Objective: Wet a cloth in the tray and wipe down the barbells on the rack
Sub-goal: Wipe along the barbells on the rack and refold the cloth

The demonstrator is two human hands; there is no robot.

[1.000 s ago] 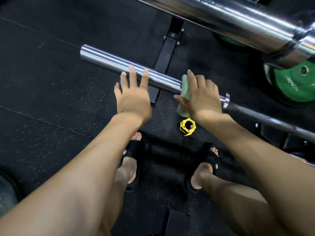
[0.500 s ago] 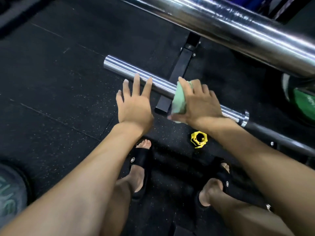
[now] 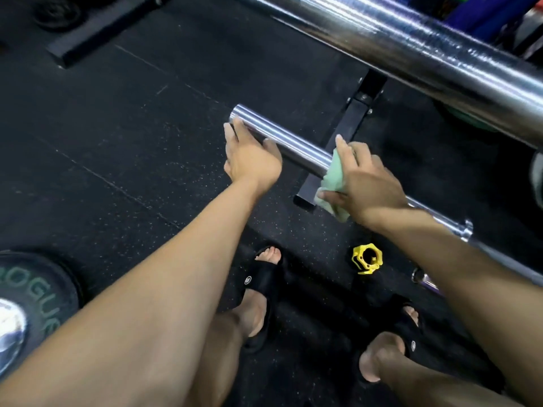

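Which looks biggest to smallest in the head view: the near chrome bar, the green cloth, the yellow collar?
1. Near chrome bar, though closeness to the camera inflates it.
2. Green cloth, partly covered.
3. Yellow collar, about alike, so unsure.

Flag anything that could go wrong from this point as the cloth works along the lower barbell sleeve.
1. The left hand rests at the free end of the barbell sleeve; a wipe by the right hand with the green cloth towards that end could run into those fingers.
2. The yellow collar lies on the floor by open-toed sandals, a possible trip or stubbed toe.
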